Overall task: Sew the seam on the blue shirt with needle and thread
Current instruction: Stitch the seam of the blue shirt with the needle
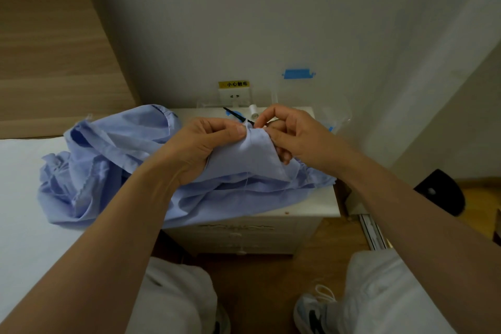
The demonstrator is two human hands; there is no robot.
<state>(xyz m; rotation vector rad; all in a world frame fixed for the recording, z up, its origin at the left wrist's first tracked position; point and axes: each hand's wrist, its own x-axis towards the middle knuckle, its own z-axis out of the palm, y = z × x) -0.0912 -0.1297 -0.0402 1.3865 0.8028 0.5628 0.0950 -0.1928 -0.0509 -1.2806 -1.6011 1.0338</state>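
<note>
The blue shirt [113, 165] lies crumpled across the bed edge and the white nightstand [320, 203]. My left hand [200, 146] grips a raised fold of the shirt, thumb and forefinger pinching its top edge. My right hand [292, 135] is curled at the same fold from the right, fingertips pinched together at the seam; the needle itself is too small to see. A thin white thread [245, 182] hangs down over the fabric below the fold. A white thread spool [253, 110] stands at the back of the nightstand.
Black-handled scissors [235, 115] lie behind my hands near the spool. A wall socket [234, 95] with a yellow warning label sits above the nightstand. The white bed [24, 184] is at left; a clear plastic bag [336, 116] at back right. My knees and a shoe show below.
</note>
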